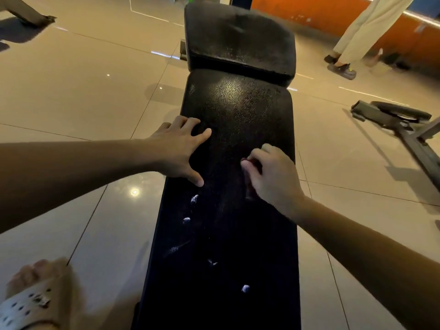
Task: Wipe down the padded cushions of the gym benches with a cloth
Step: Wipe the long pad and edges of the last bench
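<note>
A long black padded bench cushion (238, 110) runs away from me, with a second shorter black pad (238, 36) beyond it. Several small white scuffs or tears (194, 198) mark the near half of the long cushion. My left hand (177, 150) lies on the cushion's left side with fingers spread flat. On the right side of the cushion, my right hand (271, 172) is curled round a small dark reddish cloth (248, 194), mostly hidden under the fingers and pressed against the padding.
Glossy beige floor tiles (83, 86) surround the bench. My sandalled foot (33, 294) is at the lower left. Another bench frame (400, 120) lies on the floor to the right. A person's legs (352, 41) stand at the upper right near an orange wall.
</note>
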Tool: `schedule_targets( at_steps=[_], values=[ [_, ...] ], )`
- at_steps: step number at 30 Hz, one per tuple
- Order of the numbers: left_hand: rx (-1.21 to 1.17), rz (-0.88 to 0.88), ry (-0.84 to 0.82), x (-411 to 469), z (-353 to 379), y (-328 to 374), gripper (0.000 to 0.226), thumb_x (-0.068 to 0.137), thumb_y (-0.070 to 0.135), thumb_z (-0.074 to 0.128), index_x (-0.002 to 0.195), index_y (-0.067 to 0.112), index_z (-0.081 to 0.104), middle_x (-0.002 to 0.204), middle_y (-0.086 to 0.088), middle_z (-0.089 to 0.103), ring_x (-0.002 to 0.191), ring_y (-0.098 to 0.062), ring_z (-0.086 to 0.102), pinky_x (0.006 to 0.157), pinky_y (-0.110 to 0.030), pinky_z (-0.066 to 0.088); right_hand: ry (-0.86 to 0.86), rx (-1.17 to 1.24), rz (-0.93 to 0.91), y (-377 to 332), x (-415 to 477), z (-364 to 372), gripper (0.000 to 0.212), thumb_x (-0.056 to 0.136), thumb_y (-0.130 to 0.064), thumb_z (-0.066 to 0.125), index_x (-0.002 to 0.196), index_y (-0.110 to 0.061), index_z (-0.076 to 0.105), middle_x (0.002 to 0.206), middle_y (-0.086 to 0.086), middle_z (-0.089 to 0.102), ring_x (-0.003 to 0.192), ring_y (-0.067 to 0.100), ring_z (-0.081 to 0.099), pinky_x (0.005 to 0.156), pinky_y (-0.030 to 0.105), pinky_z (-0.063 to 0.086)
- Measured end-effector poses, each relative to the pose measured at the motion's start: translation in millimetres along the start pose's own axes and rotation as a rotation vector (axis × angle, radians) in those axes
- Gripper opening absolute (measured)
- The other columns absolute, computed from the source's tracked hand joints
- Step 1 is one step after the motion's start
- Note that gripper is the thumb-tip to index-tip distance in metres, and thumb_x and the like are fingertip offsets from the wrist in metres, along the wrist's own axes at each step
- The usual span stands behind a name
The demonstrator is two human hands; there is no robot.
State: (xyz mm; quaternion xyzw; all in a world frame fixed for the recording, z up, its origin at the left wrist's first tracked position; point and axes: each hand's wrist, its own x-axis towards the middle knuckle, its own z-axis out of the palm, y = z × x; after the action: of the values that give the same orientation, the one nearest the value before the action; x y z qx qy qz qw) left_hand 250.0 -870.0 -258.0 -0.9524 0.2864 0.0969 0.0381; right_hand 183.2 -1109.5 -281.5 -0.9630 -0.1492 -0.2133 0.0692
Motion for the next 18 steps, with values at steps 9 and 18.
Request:
schedule_targets(
  at_steps=[9, 18],
  values=[
    [-0.061, 0.121, 0.02, -1.2, -2.4, -29.0, 0.121, 0.07, 0.081, 0.068, 0.163, 0.034, 0.006, 0.168, 0.0, 0.001, 0.152, -0.028, 0.001, 0.122, -0.047, 0.019, -0.288, 0.203, -0.506, -89.4, -95.7, 2.1, 0.016, 0.096, -0.031, 0.064, 0.088, -0.017, 0.065, 0.087, -0.002, 0.046, 0.08, 0.013, 0.039, 0.07, 0.028, 0.041],
    [-0.072, 0.204, 0.123, -10.3, 19.1, -45.5, 0.109, 0.079, 0.078, 0.062, 0.163, 0.028, 0.014, 0.171, 0.001, -0.002, 0.157, -0.019, -0.001, 0.125, -0.042, 0.013, 0.057, 0.023, 0.098, -82.3, 20.1, 27.5, 0.016, 0.093, -0.026, 0.069, 0.094, -0.01, 0.069, 0.091, 0.009, 0.055, 0.088, 0.029, 0.056, 0.07, 0.041, 0.049]
  ],
)
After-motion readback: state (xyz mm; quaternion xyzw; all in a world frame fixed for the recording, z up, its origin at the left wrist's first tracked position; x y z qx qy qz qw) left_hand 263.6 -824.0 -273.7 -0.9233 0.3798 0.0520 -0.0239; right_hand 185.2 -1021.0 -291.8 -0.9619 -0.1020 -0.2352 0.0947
